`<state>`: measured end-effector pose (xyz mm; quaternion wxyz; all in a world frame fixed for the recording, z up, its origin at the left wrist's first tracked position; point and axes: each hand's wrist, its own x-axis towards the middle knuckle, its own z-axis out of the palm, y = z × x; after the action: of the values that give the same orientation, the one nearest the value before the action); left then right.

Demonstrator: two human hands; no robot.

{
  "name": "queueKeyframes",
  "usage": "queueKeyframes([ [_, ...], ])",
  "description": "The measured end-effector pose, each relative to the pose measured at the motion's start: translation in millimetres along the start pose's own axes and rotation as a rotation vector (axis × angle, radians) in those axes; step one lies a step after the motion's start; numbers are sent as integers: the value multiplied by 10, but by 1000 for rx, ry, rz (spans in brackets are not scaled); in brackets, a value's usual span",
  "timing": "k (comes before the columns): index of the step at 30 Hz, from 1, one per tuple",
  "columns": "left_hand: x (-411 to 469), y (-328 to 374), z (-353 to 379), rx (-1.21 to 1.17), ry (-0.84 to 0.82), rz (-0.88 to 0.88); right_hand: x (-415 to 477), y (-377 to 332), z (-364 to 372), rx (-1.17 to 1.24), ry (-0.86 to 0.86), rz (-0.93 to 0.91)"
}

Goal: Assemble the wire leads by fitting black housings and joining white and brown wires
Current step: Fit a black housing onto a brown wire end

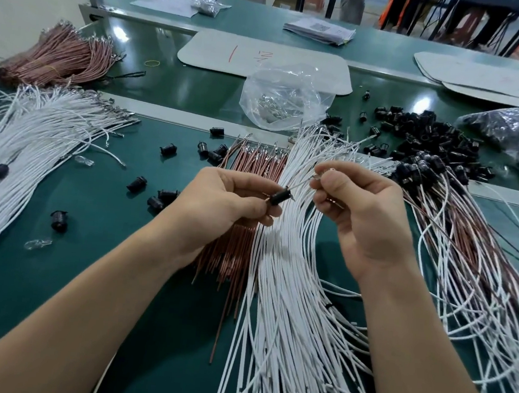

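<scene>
My left hand [228, 202] pinches a small black housing [279, 196] between thumb and fingers above the wire piles. My right hand [359, 207] pinches a thin wire [301, 185] near its metal tip, and the wire runs down-left to the housing's mouth. Under both hands lie a fan of white wires [287, 311] and a bundle of brown wires [245, 166]. At the right is a heap of joined white-and-brown leads [482, 283] with black housings fitted at their far ends.
Loose black housings [425, 133] are heaped at the back right, others lie scattered on the green mat [83, 274]. A clear plastic bag [281, 102] holds small clear parts. More white wires [27, 140] and brown wires [58, 60] lie at the left.
</scene>
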<state>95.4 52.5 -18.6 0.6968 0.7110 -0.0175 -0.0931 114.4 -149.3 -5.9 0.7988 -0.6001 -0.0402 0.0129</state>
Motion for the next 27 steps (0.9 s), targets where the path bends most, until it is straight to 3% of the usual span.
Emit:
queueKeyframes([
  [15,3,-24,19,54,32,46,-1,-12,-28,-27,-19,43],
  [21,6,-37,-8,159,155,43,9,-18,-50,7,37,42],
  [27,-6,-30,8,210,152,63,6,-8,-25,-147,10,100],
])
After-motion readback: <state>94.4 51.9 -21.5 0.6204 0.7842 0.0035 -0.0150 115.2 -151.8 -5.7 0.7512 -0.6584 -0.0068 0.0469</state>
